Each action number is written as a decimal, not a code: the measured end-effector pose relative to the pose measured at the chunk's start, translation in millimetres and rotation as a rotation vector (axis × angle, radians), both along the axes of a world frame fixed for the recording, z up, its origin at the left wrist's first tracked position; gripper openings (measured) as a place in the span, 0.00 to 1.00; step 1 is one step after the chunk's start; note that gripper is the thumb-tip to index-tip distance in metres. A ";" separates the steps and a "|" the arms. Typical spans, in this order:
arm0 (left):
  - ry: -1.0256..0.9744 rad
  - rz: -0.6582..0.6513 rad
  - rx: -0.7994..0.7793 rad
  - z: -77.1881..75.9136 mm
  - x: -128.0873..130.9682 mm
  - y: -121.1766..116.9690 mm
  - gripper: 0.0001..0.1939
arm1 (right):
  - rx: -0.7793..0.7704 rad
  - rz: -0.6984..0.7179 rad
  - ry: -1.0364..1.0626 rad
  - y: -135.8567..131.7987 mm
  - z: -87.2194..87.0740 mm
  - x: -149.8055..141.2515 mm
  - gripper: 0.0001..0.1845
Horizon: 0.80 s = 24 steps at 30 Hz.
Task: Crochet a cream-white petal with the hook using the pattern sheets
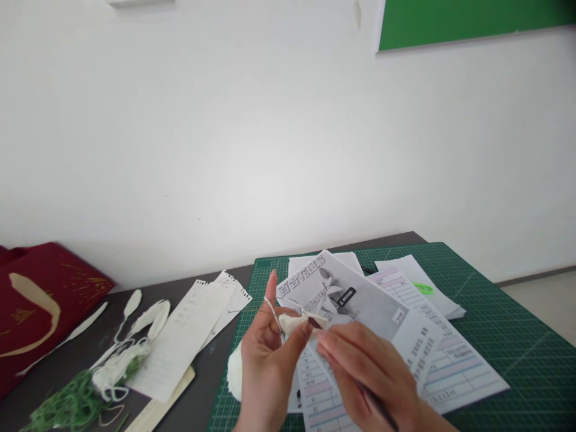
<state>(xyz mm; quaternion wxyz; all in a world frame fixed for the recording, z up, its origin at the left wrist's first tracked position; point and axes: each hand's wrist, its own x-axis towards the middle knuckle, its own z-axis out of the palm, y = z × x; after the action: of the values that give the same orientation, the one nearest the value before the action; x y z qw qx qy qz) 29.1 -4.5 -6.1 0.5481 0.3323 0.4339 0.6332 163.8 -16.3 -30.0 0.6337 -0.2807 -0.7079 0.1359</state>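
Observation:
My left hand pinches a small piece of white crochet work between thumb and fingers. Its index finger points up, with a strand of white yarn looped round it. My right hand is closed on a crochet hook, whose dark handle sticks out below the fingers. The hook's tip meets the crochet work and is hidden by my fingertips. Partly behind my left wrist sits a white ball of yarn.
Printed pattern sheets lie on a green cutting mat. A bright green clip-like item rests on papers. Leftward are notebook pages, white crochet pieces, tangled green yarn and a dark red bag. A wall stands behind.

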 end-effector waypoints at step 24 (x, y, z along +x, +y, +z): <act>-0.116 0.014 0.072 0.7 1.9 -3.6 0.38 | -0.548 0.279 0.664 11.2 -1.7 -10.0 0.05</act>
<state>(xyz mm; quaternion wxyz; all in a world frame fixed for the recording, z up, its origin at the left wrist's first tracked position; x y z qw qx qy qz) 31.0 -8.1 -5.4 0.5556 0.3115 0.3808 0.6703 153.9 -5.1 -31.7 0.7044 -0.2812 -0.4352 0.4851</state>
